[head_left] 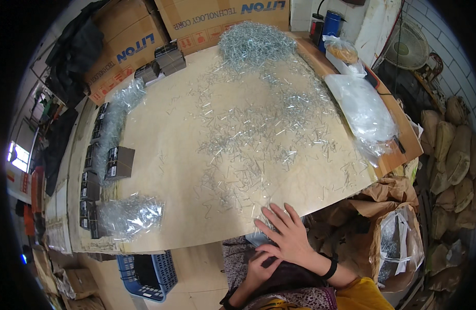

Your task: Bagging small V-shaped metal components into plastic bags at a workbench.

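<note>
Metal pins [295, 103] lie on the table [178, 170] from centre to 12 o'clock; at 5, right hand [285, 235] spreads fingers, left hand [259, 268] curls, pinching I cannot tell; at 7, blue basket [166, 271] holds something dark [145, 271].

Thin, bent, silvery metal pieces [295, 105] lie scattered across the pale board [178, 144], heaped at its far edge

Head-worn fisheye, looking down, across table [176, 139]

A pale tabletop [171, 139] carries metal pins [295, 105], clear plastic [134, 216], dark stacks [119, 163].
</note>
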### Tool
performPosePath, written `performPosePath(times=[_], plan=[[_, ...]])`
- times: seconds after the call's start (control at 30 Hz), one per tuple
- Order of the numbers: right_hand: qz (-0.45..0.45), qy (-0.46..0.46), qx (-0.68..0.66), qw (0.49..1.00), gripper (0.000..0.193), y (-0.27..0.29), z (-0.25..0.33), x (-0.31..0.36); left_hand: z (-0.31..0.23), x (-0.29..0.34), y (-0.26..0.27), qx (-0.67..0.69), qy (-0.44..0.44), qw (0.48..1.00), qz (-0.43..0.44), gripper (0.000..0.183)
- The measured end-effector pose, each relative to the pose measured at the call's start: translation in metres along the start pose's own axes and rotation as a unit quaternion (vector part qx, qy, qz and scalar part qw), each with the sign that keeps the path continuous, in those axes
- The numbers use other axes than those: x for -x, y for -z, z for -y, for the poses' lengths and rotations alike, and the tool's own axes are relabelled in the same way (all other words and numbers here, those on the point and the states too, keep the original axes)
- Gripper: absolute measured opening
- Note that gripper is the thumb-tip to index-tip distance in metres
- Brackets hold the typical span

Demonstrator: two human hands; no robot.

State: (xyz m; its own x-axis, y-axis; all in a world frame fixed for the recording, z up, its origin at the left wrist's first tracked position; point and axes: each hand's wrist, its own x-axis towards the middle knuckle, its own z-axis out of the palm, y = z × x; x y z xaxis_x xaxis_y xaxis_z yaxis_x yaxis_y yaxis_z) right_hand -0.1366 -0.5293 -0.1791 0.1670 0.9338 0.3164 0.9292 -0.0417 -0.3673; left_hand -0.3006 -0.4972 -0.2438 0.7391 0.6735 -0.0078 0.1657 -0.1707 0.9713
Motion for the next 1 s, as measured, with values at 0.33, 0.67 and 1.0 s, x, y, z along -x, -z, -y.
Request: performPosePath(times=[0.33,0.67,1.0], plan=[[-0.039,-0.02,-0.01,0.999,0.059,0.008,-0.015,-0.027,-0.004,-0.002,0.002,0.0,0.01,0.999,0.034,0.015],[-0.058,0.027,-0.128,0.99,0.042,0.003,-0.028,0.002,-0.005,-0.004,0.003,0.0,0.015,0.999,0.031,0.015],[-0.068,0.081,-0.076,0.991,0.042,-0.01,-0.004,-0.005,0.0,-0.002,0.004,0.001,0.016,1.0,0.02,0.016]])
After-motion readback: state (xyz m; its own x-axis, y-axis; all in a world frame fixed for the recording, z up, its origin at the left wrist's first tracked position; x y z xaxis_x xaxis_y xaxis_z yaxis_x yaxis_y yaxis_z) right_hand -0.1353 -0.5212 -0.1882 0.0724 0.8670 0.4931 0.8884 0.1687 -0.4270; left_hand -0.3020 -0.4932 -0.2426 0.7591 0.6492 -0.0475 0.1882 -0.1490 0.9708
